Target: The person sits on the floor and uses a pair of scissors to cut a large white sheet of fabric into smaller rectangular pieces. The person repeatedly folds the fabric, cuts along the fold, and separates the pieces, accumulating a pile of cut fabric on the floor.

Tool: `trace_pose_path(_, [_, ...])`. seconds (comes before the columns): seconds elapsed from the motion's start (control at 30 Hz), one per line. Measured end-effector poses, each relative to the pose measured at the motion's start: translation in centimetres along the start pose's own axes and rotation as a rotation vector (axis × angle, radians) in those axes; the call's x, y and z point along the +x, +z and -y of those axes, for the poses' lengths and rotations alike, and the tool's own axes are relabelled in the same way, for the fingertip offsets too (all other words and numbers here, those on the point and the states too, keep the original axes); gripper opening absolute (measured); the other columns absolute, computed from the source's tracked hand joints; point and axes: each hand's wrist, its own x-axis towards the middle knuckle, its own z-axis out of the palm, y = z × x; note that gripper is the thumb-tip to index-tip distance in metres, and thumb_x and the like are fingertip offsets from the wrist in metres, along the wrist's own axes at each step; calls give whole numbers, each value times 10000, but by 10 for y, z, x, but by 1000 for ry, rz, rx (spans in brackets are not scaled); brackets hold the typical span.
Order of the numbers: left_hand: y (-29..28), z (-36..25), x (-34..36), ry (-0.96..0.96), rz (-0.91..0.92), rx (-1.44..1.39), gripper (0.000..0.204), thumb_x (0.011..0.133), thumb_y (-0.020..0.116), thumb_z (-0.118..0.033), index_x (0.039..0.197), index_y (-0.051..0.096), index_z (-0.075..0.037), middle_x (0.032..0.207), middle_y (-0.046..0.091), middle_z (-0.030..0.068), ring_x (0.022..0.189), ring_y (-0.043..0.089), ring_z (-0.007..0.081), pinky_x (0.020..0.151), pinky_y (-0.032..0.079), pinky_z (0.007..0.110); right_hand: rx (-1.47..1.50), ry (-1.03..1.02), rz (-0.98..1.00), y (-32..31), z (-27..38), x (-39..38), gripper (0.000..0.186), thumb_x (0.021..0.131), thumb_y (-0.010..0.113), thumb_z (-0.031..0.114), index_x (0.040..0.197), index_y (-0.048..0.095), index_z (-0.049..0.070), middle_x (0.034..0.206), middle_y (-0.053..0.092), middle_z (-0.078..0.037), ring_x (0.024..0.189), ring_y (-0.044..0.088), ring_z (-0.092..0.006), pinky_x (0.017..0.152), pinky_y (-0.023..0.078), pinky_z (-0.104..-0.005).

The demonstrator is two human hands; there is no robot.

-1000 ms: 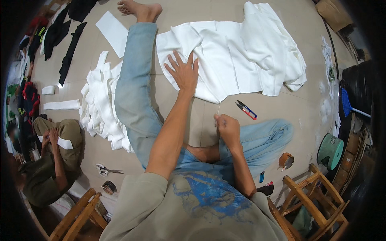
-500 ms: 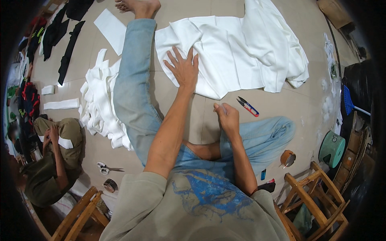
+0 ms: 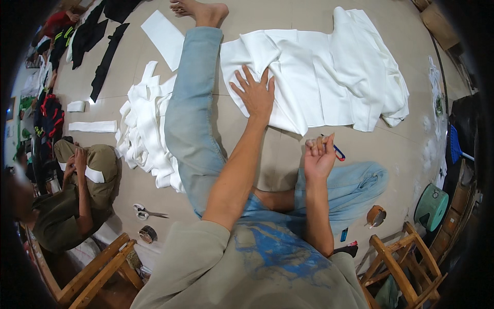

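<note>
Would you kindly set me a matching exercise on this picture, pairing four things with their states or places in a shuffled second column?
Column one:
1. Left hand
2. Right hand
3. Thread snips
4. White-handled scissors

Column two:
A. Partly hidden behind the right hand
B. On the floor, near a dark roll
C. Fingers spread on the white fabric
D. Fingers partly curled, apart from the white fabric

Pairs: 1-C, 2-D, 3-A, 4-B

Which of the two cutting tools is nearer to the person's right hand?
The red-and-blue snips, partly hidden behind the right hand; the white-handled scissors lie farther away, at the left.
</note>
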Motion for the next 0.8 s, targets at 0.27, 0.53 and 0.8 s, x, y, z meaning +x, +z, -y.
trace_pose_path(0.27, [4, 3, -1, -1, 39, -1, 439, 1062, 512, -448, 1450, 642, -290, 1651, 299, 296, 1538, 183, 521, 1206, 63, 735, -195, -74, -49, -11, 13, -57, 337, 1124, 517, 289, 838, 480, 114, 660, 312, 24, 563, 296, -111, 671, 369, -301])
trace_pose_path(0.53, [7, 27, 26, -61, -18, 44, 436, 1059, 508, -479, 1434, 654, -310, 1647, 306, 295, 1523, 209, 552, 1194, 100, 750, -275, -75, -34, -83, 86, -127, 333, 1132, 490, 286, 846, 456, 120, 641, 292, 53, 531, 282, -83, 552, 298, -284])
trace_pose_path(0.8, [-22, 13, 21, 10, -14, -184, 479, 1049, 548, -419, 1479, 607, -216, 1638, 323, 294, 1534, 188, 550, 1199, 113, 740, -802, 62, -72, -30, 44, -81, 301, 1133, 466, 272, 1072, 618, 20, 830, 609, -40, 668, 468, -94, 642, 434, -264])
